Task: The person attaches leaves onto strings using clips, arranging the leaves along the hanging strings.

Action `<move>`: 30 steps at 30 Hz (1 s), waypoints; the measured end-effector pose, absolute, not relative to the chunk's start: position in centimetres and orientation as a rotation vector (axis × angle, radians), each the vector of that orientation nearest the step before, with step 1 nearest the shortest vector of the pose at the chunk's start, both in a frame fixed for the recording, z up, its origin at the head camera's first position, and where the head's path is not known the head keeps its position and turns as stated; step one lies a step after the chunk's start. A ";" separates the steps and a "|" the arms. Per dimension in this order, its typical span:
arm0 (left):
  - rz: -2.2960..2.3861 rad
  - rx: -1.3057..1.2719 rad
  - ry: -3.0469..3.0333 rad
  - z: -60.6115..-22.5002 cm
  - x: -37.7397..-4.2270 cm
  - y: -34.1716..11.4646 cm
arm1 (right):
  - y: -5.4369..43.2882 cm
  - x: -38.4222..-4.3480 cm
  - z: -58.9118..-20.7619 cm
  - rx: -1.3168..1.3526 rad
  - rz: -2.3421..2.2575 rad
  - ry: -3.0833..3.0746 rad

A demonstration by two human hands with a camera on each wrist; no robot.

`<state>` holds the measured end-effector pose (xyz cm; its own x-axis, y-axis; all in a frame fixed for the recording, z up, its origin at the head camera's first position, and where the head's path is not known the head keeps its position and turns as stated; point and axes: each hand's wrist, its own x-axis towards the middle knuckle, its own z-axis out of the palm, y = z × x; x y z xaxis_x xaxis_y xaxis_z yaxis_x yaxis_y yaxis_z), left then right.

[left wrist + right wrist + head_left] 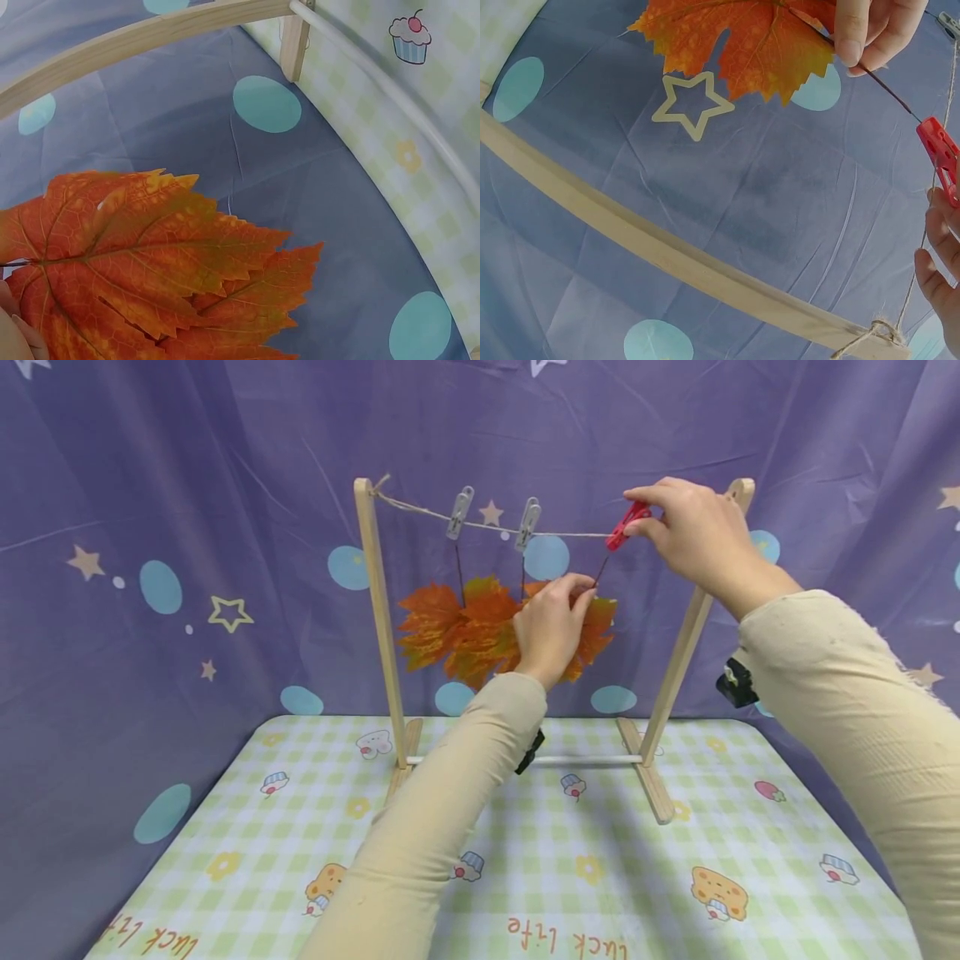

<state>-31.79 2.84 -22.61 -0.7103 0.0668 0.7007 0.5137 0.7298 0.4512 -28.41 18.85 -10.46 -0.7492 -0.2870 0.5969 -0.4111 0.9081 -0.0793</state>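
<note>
My right hand (693, 531) pinches a red clothespin (627, 526) at the right part of the string (573, 534). The stem of an orange maple leaf (735, 49) runs up to the clothespin's tip in the right wrist view. With thumb and fingers, my left hand (553, 622) pinches that stem just below the clothespin. Two grey clothespins (460, 513) clip the string further left, with a leaf stem hanging under each. The orange leaves (480, 622) overlap in a row, and my left hand covers part of them.
The string spans a wooden frame, from its left post (381, 618) to its right post (678, 668). A white bar (588, 760) joins the feet low down. The frame stands on a table with a checked cloth (525, 852), before a purple patterned curtain (247, 468).
</note>
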 end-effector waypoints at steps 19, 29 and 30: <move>-0.987 -0.482 -2.194 -23.7 -31.2 2.2 | 18.3 -28.6 -12.1 0.454 0.494 -2.301; -1.217 -0.753 -2.052 -24.7 -29.5 1.4 | 17.6 -27.8 -13.2 0.389 0.720 -2.189; -1.229 -0.767 -2.047 -24.8 -29.2 1.3 | 17.6 -27.6 -13.4 0.380 0.748 -2.172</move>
